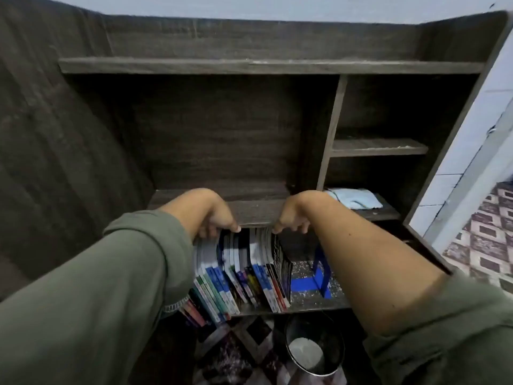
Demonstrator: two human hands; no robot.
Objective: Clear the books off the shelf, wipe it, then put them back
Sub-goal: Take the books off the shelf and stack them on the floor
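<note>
A row of upright books stands on the low shelf of a dark wooden unit, filling its left part. My left hand grips the tops of the books at the row's left end. At the right end my right hand curls its fingers over the tops of the last books. A blue bookend stands on the shelf right of the row, apart from it. A light blue cloth lies on the shelf above, at the right.
Higher shelves of the unit hold nothing visible. A dark bucket with something white inside stands on the patterned floor below the low shelf. A pale tiled wall runs along the right side.
</note>
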